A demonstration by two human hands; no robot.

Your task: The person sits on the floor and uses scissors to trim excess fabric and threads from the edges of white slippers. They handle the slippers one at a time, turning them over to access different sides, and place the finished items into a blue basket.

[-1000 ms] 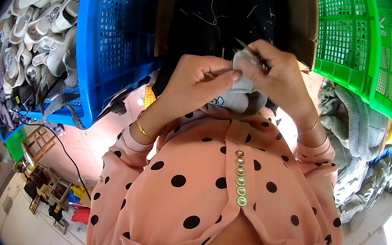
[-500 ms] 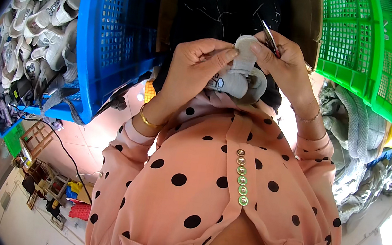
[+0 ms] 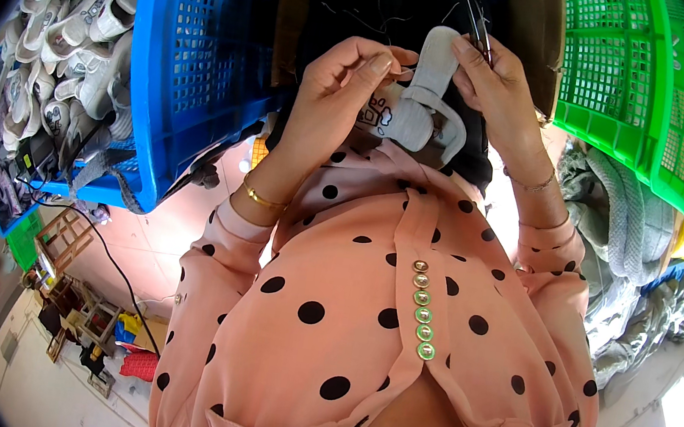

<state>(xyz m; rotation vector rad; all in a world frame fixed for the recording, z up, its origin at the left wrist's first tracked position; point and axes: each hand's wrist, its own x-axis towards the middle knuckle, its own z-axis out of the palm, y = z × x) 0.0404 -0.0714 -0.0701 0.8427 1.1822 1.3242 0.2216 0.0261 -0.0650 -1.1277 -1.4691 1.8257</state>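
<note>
In my lap lies a small light-grey shoe (image 3: 411, 122) with a dark printed figure on its upper, one long flat flap standing up from it. My right hand (image 3: 499, 83) pinches the edge of that flap between thumb and fingers. The same hand also holds a pair of slim metal scissors (image 3: 478, 27), blades pointing up and away. My left hand (image 3: 348, 78) is closed just left of the flap, apart from it, thumb against fingertips. Whether a thread or anything else is in that pinch is too small to see.
At left, a blue plastic crate (image 3: 149, 62) stands beside a heap of similar light shoes (image 3: 69, 35). Green crates (image 3: 611, 76) are at the right, above grey wrapped bundles (image 3: 623, 222). Loose threads (image 3: 378, 26) lie on dark cloth ahead. A black cable (image 3: 111, 249) hangs at lower left.
My left hand has let go of the flap and moved left. My right hand has shifted slightly up with the flap, and the scissors now point more upright.
</note>
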